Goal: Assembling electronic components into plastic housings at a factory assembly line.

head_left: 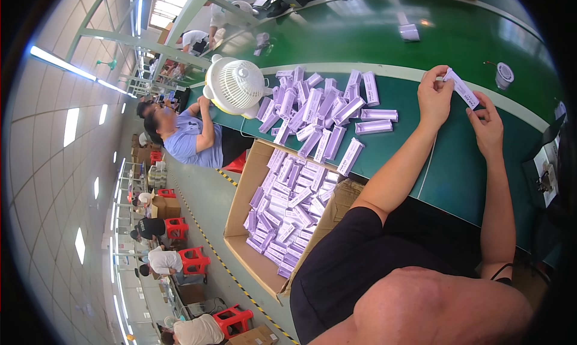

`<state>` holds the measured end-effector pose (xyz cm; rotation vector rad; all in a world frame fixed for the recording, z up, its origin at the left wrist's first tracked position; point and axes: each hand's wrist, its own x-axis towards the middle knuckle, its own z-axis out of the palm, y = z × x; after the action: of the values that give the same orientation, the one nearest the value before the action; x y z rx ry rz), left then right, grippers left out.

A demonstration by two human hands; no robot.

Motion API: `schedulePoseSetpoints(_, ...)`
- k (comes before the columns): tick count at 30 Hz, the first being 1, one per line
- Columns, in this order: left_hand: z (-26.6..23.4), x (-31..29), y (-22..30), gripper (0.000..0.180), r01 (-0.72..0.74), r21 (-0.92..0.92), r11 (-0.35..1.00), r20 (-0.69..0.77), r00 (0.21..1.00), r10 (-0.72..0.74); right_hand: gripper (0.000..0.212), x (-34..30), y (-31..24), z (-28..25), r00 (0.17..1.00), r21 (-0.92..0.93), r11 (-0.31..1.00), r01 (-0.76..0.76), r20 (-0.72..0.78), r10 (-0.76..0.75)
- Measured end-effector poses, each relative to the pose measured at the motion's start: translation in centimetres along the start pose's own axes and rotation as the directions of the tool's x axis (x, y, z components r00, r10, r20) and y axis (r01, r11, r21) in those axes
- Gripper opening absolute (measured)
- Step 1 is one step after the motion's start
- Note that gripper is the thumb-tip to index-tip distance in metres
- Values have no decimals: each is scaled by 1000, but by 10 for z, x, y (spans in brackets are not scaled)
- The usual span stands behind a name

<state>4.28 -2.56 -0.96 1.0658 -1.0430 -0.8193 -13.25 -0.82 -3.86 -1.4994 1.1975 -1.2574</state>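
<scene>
A small oblong lilac plastic case (461, 89) with dark print is held between my two hands above the green bench. My left hand (435, 97) pinches its upper left end between thumb and fingers. At the lower right end, the fingertips of my right hand (487, 126) close on the same case. To the left of my hands lies a loose heap of similar lilac cases (311, 106) on the green tabletop. Beside my left arm, below the bench edge, an open cardboard box (240, 222) holds many more of them.
A white fan (235, 85) stands left of the heap. Beyond the bench's pale rail runs a green belt (336, 35) carrying a lilac piece (409, 32) and a round white part (504, 76). A seated person in a blue shirt (191, 142) is at the left, near red stools (193, 261).
</scene>
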Motion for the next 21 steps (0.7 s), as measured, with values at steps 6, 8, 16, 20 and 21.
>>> schedulePoseSetpoints(6, 0, -2, 4, 39, -30, 71, 997, 6, 1000, 30, 51, 1, -1, 0, 1000, 38, 999, -3, -14, 3)
schedulePoseSetpoints(8, 2, -5, 6, 41, -48, 124, 991, 12, 999, 47, 50, 0, 2, -3, 1000, 42, 999, -9, -18, 10)
schedulePoseSetpoints(16, -4, -4, -6, 53, -149, 378, 914, 66, 989, 134, 49, 2, -7, 2, 998, 172, 985, -12, -63, 23)
schedulePoseSetpoints(20, 2, -8, -2, 61, -202, 485, 851, 233, 968, 97, 47, 0, -3, -9, 989, 211, 977, 18, -146, 13)
schedulePoseSetpoints(21, 0, -7, 0, 63, -238, 508, 828, 297, 950, 91, 47, 1, -3, -9, 987, 229, 973, 17, -159, 20)
